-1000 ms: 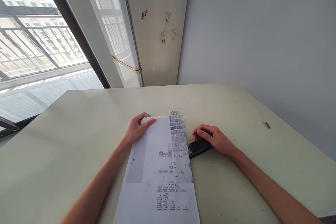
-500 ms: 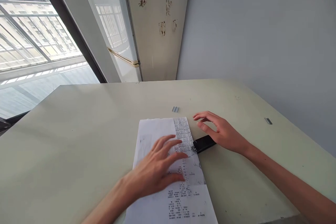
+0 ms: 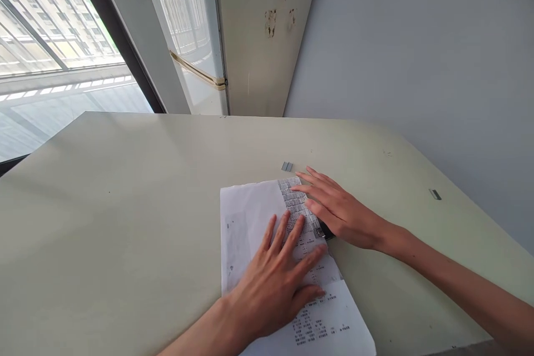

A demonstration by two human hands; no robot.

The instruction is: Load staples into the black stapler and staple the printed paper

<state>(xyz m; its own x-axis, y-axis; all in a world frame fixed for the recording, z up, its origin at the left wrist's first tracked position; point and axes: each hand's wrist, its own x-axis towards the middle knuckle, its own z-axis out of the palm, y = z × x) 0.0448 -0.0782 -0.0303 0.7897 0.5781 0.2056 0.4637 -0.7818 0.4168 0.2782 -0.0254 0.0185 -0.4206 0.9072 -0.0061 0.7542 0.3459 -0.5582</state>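
Printed paper sheets (image 3: 246,206) lie on the table, the visible text running down their right part. My left hand (image 3: 273,283) is spread across the middle of the sheets, palm down. Fingers stretched and holding nothing, my right hand (image 3: 340,208) reaches over the upper right edge of the paper; whether its fingertips touch the sheet I cannot tell. Under that hand, a black stapler (image 3: 327,230) shows its metal jaw at the paper's right edge, and its rear part is hidden.
Short grey staple strips (image 3: 287,167) lie just beyond the paper's top edge. Another small grey strip (image 3: 435,194) is near the right edge of the pale table (image 3: 125,233). A grey wall (image 3: 417,39) rises on the right, a white fridge (image 3: 267,67) behind.
My right hand has shifted left from above the stapler to over the paper's edge, fingers straighter. My left hand now lies flatter on the sheets, its fingers turned more away from me.
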